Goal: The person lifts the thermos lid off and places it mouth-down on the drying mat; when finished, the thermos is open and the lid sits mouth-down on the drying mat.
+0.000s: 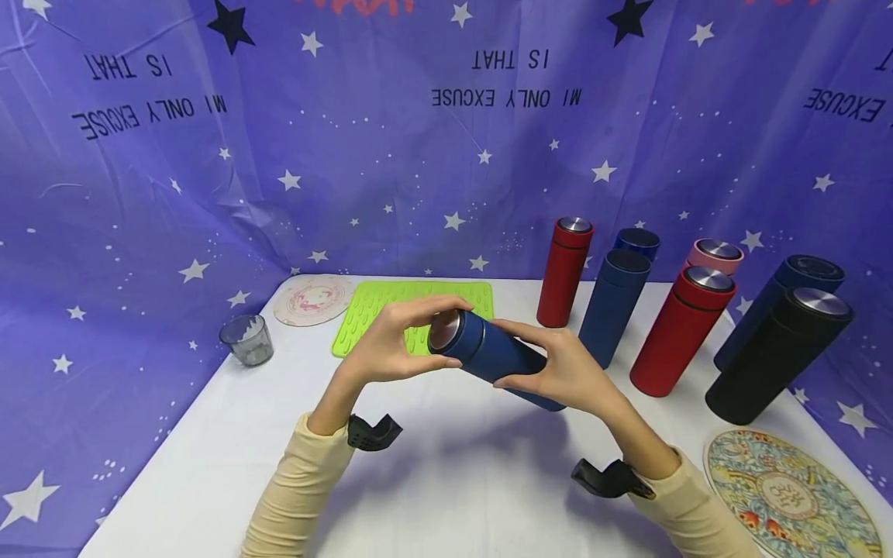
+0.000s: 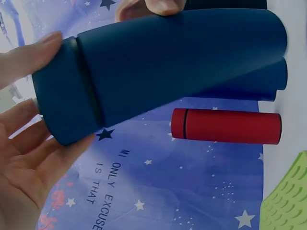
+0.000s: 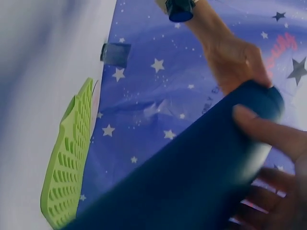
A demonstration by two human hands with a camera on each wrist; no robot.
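Observation:
A blue thermos bottle (image 1: 505,353) is held tilted over the white table (image 1: 446,480), its silver-topped lid up and to the left, its base lower right. My left hand (image 1: 387,341) grips the lid end, thumb on one side and fingers on the other, as the left wrist view shows with the lid (image 2: 64,91) between them. Around the body, just below the lid, my right hand (image 1: 568,376) holds the bottle. In the right wrist view, the thumb (image 3: 268,129) lies along the bottle's side, with the fingers partly hidden behind it.
On the right stand several bottles, including two red (image 1: 563,279) (image 1: 680,333), a blue (image 1: 614,310), a pink (image 1: 718,252) and a black one (image 1: 774,360). A patterned round mat (image 1: 830,504) lies in front. Back left are a green mat (image 1: 373,302), a round coaster (image 1: 314,301) and a glass (image 1: 251,345).

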